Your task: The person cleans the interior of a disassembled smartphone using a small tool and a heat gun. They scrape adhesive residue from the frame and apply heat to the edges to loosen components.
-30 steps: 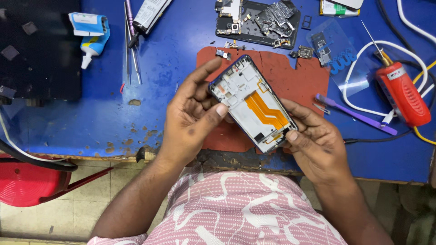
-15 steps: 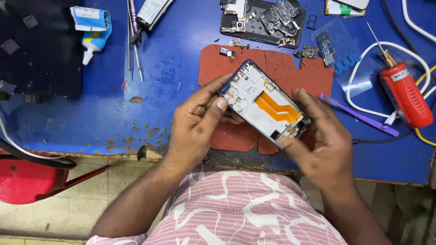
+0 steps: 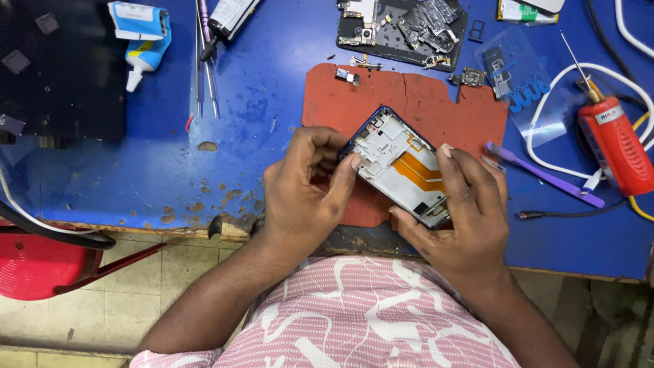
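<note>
An opened phone frame (image 3: 398,163), silver inside with an orange flex cable across its middle, is held tilted above a red-brown work mat (image 3: 415,95). My left hand (image 3: 303,194) grips its upper-left end, fingers curled over the corner and thumb against the edge. My right hand (image 3: 460,221) supports the lower-right end from below, with fingers laid along the right side.
The blue table (image 3: 259,88) carries a black tray of phone parts (image 3: 402,24), small loose parts on the mat, a purple pry tool (image 3: 545,176), a red electric screwdriver (image 3: 616,146), tweezers (image 3: 204,75), a glue bottle (image 3: 146,51) and white cables. A red stool (image 3: 41,266) stands at lower left.
The phone frame has been turned and lowered a little toward the mat. My left hand shifted onto its upper-left corner and my right hand slid further under its lower end.
</note>
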